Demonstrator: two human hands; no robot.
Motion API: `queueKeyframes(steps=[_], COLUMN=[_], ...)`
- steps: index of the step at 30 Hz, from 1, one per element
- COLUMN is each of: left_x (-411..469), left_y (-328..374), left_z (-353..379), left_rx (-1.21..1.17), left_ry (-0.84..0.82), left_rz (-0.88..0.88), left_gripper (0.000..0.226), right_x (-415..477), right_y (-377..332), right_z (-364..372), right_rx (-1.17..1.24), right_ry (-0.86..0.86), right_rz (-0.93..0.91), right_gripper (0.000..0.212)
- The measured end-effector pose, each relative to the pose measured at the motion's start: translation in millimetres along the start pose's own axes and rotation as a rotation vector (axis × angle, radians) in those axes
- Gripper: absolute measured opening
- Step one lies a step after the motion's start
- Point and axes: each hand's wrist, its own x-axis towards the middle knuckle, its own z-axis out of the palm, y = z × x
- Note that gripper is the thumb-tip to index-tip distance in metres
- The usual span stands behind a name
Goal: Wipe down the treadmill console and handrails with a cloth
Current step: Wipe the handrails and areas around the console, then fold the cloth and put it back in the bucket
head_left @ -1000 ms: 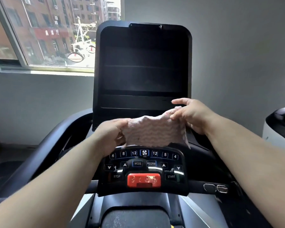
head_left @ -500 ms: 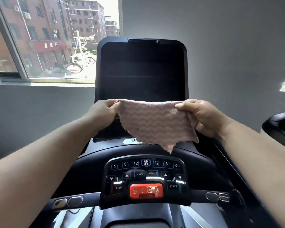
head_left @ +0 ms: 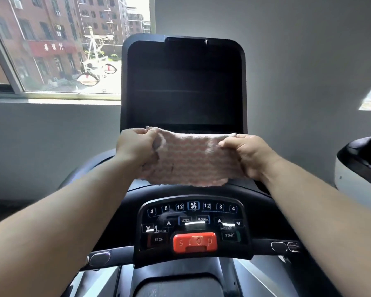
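Stretching the pink zigzag cloth (head_left: 191, 161) flat between both hands, I have it hanging in the air in front of the lower edge of the dark console screen (head_left: 184, 86), above the button panel (head_left: 193, 224). My left grip (head_left: 135, 144) has the cloth's upper left corner bunched in curled fingers. My right grip (head_left: 244, 155) pinches the upper right edge between thumb and fingers. Neither holds anything else.

The cloth's long axis runs left to right, level with the screen's bottom edge, and its loose hem drapes toward the dark ledge under the screen. Whether it touches the console I cannot tell from this angle.

The screen lies straight ahead of the cloth and above it, rising nearly upright. Both grips sit about equally near it, one at each lower corner, so I judge either could lead once the cloth is pressed forward onto the glass.

Both forearms reach forward and converge, wrists roughly level, backs of the hands facing me. The front handrail (head_left: 99, 258) with its metal sensor pads lies below the panel, nearer me and well apart from the cloth.
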Motion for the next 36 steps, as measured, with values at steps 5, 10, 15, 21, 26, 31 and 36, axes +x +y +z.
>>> queueKeyframes(steps=[5,10,15,21,26,31,36], left_x=[-28.7,-30.2,-33.7,-75.0,-155.2,-265.3,-363.8], left_y=[11.5,-3.2,-27.9,-63.6,-135.4,-216.0,-293.7], left_z=[28.9,23.9,9.3,-27.2,-59.5,-85.4,-110.9], left_rx=[-0.210,-0.131,-0.279,-0.619,-0.274,-0.126,0.114], left_ry=[-0.380,-0.476,-0.311,-0.336,-0.036,0.180,0.074], left_rz=[0.065,0.180,0.014,-0.327,-0.329,-0.576,-0.860], left_gripper=[0.029,0.015,0.027,0.026,0.018,0.021,0.030], right_x=[-6.1,-1.3,6.7,-2.3,-35.7,-93.5,-161.0], right_y=[12.5,18.4,41.3,73.7,133.2,233.0,340.5], right_z=[61.2,75.5,75.1,79.2,99.6,128.3,151.8], right_rx=[0.135,0.348,0.113,-0.002,-0.177,-0.446,-0.749], right_ry=[0.028,-0.068,0.039,-0.398,-0.605,-0.926,-1.220], right_rz=[-0.007,0.066,-0.018,0.085,0.153,0.290,0.255], right_gripper=[0.024,0.047,0.027,0.022,0.013,0.013,0.004])
